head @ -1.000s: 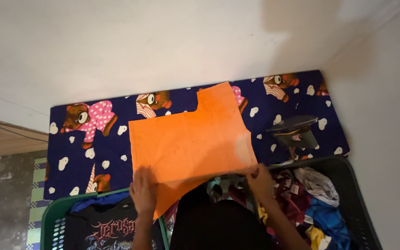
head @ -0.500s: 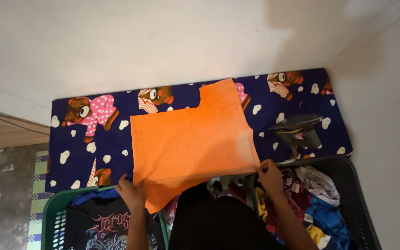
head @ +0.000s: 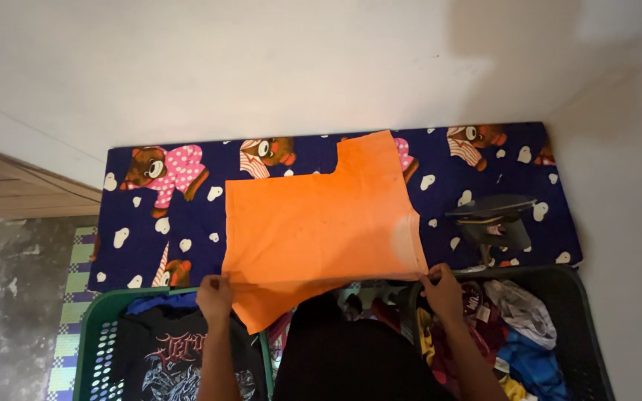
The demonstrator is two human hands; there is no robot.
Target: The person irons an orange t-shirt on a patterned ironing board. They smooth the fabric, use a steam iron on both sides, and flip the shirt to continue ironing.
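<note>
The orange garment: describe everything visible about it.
The orange garment is a plain, bright cloth piece, apparently a shirt, with one sleeve sticking out at the far edge. It lies spread flat on the navy bear-print mat. Its near edge is pinched by the left hand and right hand, and a corner hangs down toward the green basket.

No packages, signs or screens showing; only a small white garment tag (head: 482, 313) is sitting among the clothes in the dark basket (head: 585, 327).
</note>
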